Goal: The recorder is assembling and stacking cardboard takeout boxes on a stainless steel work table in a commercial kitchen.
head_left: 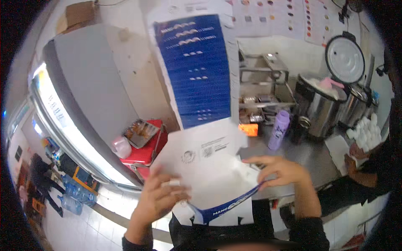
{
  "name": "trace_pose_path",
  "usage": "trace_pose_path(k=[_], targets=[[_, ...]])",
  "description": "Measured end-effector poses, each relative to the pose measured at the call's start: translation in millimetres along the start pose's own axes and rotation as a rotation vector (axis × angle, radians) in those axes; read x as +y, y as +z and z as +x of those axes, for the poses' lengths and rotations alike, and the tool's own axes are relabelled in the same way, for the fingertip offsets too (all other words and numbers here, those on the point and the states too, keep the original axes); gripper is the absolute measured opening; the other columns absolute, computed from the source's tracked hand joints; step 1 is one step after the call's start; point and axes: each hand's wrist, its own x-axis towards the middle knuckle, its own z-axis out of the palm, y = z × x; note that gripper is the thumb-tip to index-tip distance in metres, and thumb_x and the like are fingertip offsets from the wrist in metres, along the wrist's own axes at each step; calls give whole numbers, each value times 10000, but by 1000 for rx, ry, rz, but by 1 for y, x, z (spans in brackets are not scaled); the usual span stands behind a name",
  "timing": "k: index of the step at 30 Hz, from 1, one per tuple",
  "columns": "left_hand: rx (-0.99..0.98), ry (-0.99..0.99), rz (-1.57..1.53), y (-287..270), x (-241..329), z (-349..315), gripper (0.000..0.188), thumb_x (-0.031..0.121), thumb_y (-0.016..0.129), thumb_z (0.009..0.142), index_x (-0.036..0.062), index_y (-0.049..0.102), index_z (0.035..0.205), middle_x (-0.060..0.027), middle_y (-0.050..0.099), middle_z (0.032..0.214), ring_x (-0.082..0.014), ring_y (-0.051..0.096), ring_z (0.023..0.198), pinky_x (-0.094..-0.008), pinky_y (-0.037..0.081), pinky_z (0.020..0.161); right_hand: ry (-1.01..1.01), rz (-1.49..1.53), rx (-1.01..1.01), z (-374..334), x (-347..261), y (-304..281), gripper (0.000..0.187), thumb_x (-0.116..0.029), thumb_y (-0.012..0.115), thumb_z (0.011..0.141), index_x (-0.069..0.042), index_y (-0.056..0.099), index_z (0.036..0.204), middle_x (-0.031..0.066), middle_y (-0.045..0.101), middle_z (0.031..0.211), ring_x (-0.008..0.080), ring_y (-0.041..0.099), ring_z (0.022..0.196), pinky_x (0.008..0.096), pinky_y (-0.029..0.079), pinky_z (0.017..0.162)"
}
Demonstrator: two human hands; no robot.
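A part-folded cardboard box (213, 175), white inside with a blue printed front wall, is in front of my body, its large lid panel raised at the back. My right hand (284, 170) pinches the box's right front corner between thumb and fingers. By the left front corner is my left hand (161, 194), its fingers spread and slightly blurred by motion. Whether those fingertips touch the cardboard I cannot tell. Behind the box stands a tall stack of blue-and-white flat cardboard boxes (194, 75).
A purple bottle (279, 130) stands on the metal counter (307, 167), near an open rice cooker (320, 104). To the left, a foil tray (141, 133) rests on a red cooler box (146, 152). At right, another person's hand (351, 164) is beside a white bundle (365, 133).
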Motion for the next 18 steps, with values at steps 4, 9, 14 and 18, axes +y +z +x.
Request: trace_pose_path(k=[4, 9, 14, 18], targets=[[639, -50, 237, -41, -58, 63, 582, 106, 787, 760, 61, 540, 1285, -151, 604, 1303, -356, 518, 1295, -532, 353, 1105, -294, -339, 236, 6, -58, -77, 195, -189, 807, 779, -56, 731, 902, 220, 435, 1501, 393, 474, 1338, 455, 400, 1062], [651, -52, -147, -67, -152, 188, 671, 164, 752, 854, 63, 431, 1435, -144, 481, 1427, -292, 475, 1329, -457, 411, 1080, -577, -449, 844, 85, -111, -164, 213, -139, 755, 838, -8, 678, 988, 114, 634, 1100, 267, 619, 1042, 342, 502, 893], [635, 42, -61, -63, -198, 268, 735, 306, 786, 830, 70, 446, 1437, -172, 480, 1428, -332, 474, 1318, -423, 404, 1086, -583, -893, 1027, 212, -108, -252, 301, -265, 701, 914, 6, 662, 1039, 106, 618, 969, 209, 625, 956, 322, 515, 823], [540, 168, 128, -63, -225, 281, 572, 287, 801, 818, 48, 564, 1279, -162, 611, 1254, -321, 560, 1213, -397, 434, 1042, -283, -723, 824, 249, -79, -290, 453, -286, 727, 894, -10, 607, 1232, 160, 608, 1244, 266, 598, 1136, 379, 487, 952]])
